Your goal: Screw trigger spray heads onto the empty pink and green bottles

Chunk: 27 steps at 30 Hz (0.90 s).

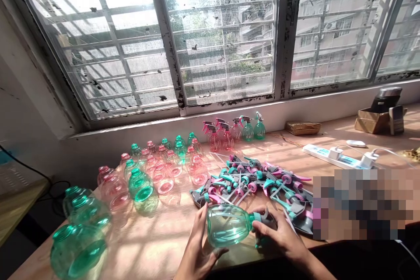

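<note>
bare table [164,236] lies between the bottles [144,183] and sprayer pile [256,183].

No text, label, brand, number or sign can be read. Nothing legible is borne by the green bottle [228,224] at 6 o'clock. Any print on the cardboard box [369,121] at 2 o'clock, or on the power strip [320,151] on the table just below it, is rendered too small and blurred to be made out.

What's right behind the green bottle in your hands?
Pink and teal trigger heads lie piled on the table behind the green bottle. The right hand covers most of its neck fitting; the left hand cups its base.
</note>
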Available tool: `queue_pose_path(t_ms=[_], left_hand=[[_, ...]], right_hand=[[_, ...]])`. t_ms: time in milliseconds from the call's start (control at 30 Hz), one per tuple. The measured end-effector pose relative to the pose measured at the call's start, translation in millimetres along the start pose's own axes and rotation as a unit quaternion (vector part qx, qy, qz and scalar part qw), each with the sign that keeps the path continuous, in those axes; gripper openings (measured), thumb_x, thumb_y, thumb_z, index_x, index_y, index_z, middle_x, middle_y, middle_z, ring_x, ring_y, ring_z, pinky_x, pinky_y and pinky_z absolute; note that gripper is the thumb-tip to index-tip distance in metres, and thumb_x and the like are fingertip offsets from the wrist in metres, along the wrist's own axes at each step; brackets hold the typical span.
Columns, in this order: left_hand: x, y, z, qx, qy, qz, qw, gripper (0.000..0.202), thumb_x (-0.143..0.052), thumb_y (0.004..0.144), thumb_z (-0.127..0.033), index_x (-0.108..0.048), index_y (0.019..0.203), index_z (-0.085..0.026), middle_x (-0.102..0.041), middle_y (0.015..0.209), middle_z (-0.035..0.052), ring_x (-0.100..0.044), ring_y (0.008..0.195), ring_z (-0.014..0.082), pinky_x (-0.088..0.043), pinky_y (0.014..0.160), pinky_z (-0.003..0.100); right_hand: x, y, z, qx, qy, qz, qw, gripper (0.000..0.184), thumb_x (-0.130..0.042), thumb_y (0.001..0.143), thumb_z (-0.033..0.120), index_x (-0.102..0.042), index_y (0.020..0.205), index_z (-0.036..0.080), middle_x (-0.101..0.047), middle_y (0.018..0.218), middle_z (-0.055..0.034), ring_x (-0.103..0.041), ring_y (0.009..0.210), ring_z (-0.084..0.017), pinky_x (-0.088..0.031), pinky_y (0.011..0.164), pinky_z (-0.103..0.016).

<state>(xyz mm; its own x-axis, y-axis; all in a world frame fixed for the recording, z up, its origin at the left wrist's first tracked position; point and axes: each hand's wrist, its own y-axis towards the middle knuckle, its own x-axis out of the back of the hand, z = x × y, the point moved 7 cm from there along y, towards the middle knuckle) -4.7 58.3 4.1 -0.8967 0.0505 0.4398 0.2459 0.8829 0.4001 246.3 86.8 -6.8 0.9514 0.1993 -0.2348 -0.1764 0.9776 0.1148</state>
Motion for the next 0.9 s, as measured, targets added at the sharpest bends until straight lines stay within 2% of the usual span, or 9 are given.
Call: queue_pose_path(t_ms=[133,233,333,433,533,633,733,900], left_hand=[[-0.7,2.2,-3.7,0.021,-0.052,0.020,0.998,0.088,-0.078,0.095,-0.038,-0.026,0.165,-0.047,-0.030,0.171,0.0065,-0.029,0.161,0.0373,-0.039,0.126,0.051],[0.4,1.8,-2.6,0.026,-0.046,0.018,0.998,0.082,-0.072,0.100,-0.038,-0.024,0.165,-0.050,-0.026,0.170,0.0048,-0.026,0.162,0.0367,-0.038,0.127,0.053],[1.0,0.4,0.7,0.026,-0.069,0.007,0.997,0.081,-0.072,0.099,-0.041,-0.026,0.165,-0.048,-0.029,0.168,0.0067,-0.031,0.160,0.0387,-0.040,0.125,0.052],[-0.7,-2.0,5.5,0.031,-0.090,0.008,0.995,0.090,-0.076,0.096,-0.043,-0.021,0.167,-0.047,-0.026,0.171,0.0078,-0.029,0.161,0.0412,-0.041,0.125,0.053],[-0.2,-4.2,8.6,0.034,-0.067,-0.006,0.997,0.106,-0.085,0.088,-0.043,-0.017,0.168,-0.046,-0.031,0.171,0.0086,-0.022,0.163,0.0438,-0.033,0.127,0.059],[0.7,-3.9,8.9,0.047,-0.070,-0.021,0.996,0.117,-0.090,0.081,-0.043,-0.014,0.169,-0.042,-0.039,0.166,0.0106,-0.031,0.159,0.0449,-0.034,0.126,0.061],[-1.3,-1.3,4.3,0.048,-0.080,-0.007,0.996,0.113,-0.091,0.080,-0.044,-0.021,0.168,-0.043,-0.037,0.164,0.0088,-0.036,0.157,0.0432,-0.036,0.126,0.059],[-1.3,1.5,-4.4,0.028,-0.088,0.010,0.996,0.099,-0.088,0.084,-0.046,-0.030,0.165,-0.047,-0.031,0.162,0.0060,-0.029,0.159,0.0412,-0.035,0.128,0.054]], right_hand=[[1.0,-1.0,0.6,0.003,-0.013,-0.004,1.000,0.048,-0.091,0.076,0.058,-0.074,0.099,0.020,-0.079,0.071,-0.0012,-0.075,0.059,-0.022,-0.061,0.059,-0.034],[2.0,-1.6,-1.9,-0.007,-0.019,-0.005,1.000,0.051,-0.092,0.074,0.061,-0.073,0.099,0.021,-0.081,0.072,-0.0023,-0.075,0.062,-0.023,-0.062,0.061,-0.035],[1.8,-1.5,-5.0,-0.020,-0.021,0.001,1.000,0.053,-0.091,0.073,0.063,-0.072,0.100,0.022,-0.081,0.072,-0.0023,-0.076,0.061,-0.023,-0.063,0.061,-0.037],[1.5,-1.0,-6.6,-0.023,-0.010,0.004,1.000,0.054,-0.092,0.073,0.062,-0.071,0.100,0.021,-0.081,0.071,-0.0020,-0.076,0.060,-0.023,-0.063,0.060,-0.036],[1.5,-0.3,-8.4,-0.023,0.006,0.006,1.000,0.052,-0.093,0.073,0.058,-0.070,0.100,0.020,-0.080,0.070,-0.0015,-0.075,0.059,-0.022,-0.062,0.058,-0.035],[1.6,0.3,-10.3,-0.020,0.002,0.011,1.000,0.050,-0.092,0.075,0.058,-0.071,0.100,0.020,-0.079,0.068,-0.0013,-0.075,0.058,-0.023,-0.061,0.058,-0.034],[4.3,1.1,-11.2,-0.012,-0.013,-0.001,1.000,0.051,-0.092,0.073,0.060,-0.073,0.098,0.021,-0.078,0.069,-0.0015,-0.073,0.059,-0.023,-0.061,0.059,-0.035],[5.3,1.2,-10.1,-0.009,-0.028,-0.008,1.000,0.052,-0.092,0.072,0.062,-0.074,0.097,0.020,-0.077,0.068,-0.0011,-0.073,0.059,-0.023,-0.060,0.060,-0.035]])
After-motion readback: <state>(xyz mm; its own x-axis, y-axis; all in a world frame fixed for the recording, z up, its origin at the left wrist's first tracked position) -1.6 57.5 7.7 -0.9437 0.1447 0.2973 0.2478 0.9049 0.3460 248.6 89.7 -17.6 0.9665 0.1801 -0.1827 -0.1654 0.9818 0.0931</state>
